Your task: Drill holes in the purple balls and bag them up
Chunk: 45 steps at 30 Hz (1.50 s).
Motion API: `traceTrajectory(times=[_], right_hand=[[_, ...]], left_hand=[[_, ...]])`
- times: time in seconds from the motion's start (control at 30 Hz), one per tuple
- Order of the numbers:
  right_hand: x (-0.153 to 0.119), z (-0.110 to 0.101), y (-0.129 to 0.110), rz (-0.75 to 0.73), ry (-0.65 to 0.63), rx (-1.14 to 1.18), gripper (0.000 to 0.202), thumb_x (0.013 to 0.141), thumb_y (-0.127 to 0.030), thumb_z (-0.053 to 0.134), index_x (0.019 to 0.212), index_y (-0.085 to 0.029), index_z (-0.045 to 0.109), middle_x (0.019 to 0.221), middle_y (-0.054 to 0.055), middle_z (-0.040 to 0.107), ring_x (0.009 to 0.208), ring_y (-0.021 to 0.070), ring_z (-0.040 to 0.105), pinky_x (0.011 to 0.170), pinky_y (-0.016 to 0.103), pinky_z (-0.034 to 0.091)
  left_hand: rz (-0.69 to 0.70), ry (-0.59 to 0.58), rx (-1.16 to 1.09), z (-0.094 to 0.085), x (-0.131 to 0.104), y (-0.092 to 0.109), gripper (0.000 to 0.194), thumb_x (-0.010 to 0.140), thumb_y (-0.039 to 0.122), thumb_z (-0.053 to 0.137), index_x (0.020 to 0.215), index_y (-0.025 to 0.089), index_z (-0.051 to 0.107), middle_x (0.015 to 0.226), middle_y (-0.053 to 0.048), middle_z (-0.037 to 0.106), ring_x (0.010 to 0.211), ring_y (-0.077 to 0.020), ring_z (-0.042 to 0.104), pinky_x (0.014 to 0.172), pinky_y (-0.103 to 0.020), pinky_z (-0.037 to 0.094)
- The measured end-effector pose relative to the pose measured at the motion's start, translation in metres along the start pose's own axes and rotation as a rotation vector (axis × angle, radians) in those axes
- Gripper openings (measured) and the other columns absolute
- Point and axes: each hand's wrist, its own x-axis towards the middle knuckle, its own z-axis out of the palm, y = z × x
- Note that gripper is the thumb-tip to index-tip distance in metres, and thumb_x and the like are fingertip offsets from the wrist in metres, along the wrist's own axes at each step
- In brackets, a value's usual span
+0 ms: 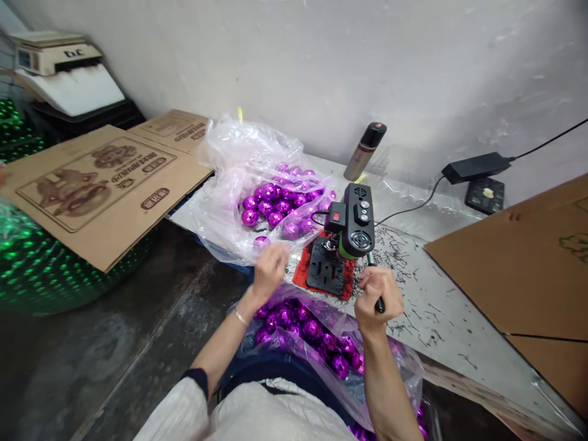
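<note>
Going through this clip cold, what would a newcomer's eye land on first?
Probably the shiny purple balls, heaped in a clear bag on the table, with a second purple heap at the person's lap. Next, the black machine between the table's heap and the scattered dark bits, its lever gripped by the right hand. Then the glittering green mass at the far left.

One left hand (271,267), one right hand (380,297). Beyond the left: one plastic bag (214,211) of purple mirror balls (283,207), too many to count; nearer than both, another plastic bag (408,361). Beyond the right: one lever-handled machine (359,214), one spray can (362,153), one power adapter (478,167).
</note>
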Motion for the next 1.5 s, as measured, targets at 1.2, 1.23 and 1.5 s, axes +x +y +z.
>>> traceTrajectory(times=[1.2,1.23,1.5], right_hand=[[0.007,-0.005,0.000,-0.079,-0.083,-0.040,0.026,0.096,-0.008,0.045,0.073,-0.022,0.049,0.068,0.001,0.058,0.063,0.0128,0.056,0.059,0.028,0.041],[0.007,-0.005,0.000,-0.077,-0.083,-0.043,0.026,0.096,-0.008,0.045,0.073,-0.022,0.049,0.068,0.001,0.059,0.063,0.0128,0.057,0.059,0.028,0.041],[0.006,-0.006,-0.002,-0.064,-0.093,-0.044,0.025,0.096,-0.009,0.045,0.074,-0.021,0.050,0.068,0.002,0.060,0.065,0.0135,0.059,0.060,0.028,0.043]], left_hand=[[-0.229,-0.434,-0.321,0.041,-0.018,0.033,0.055,0.089,0.044,0.071,0.136,0.020,0.055,0.128,-0.014,0.068,0.117,-0.0272,0.068,0.102,-0.042,0.054],[-0.196,-0.429,-0.307,0.047,-0.018,0.031,0.057,0.090,0.044,0.070,0.139,0.020,0.053,0.130,-0.015,0.067,0.121,-0.0283,0.066,0.104,-0.044,0.053],[-0.238,-0.458,-0.249,0.068,-0.002,0.032,0.063,0.079,0.045,0.081,0.130,0.016,0.057,0.122,-0.014,0.068,0.115,-0.0305,0.067,0.100,-0.045,0.054]])
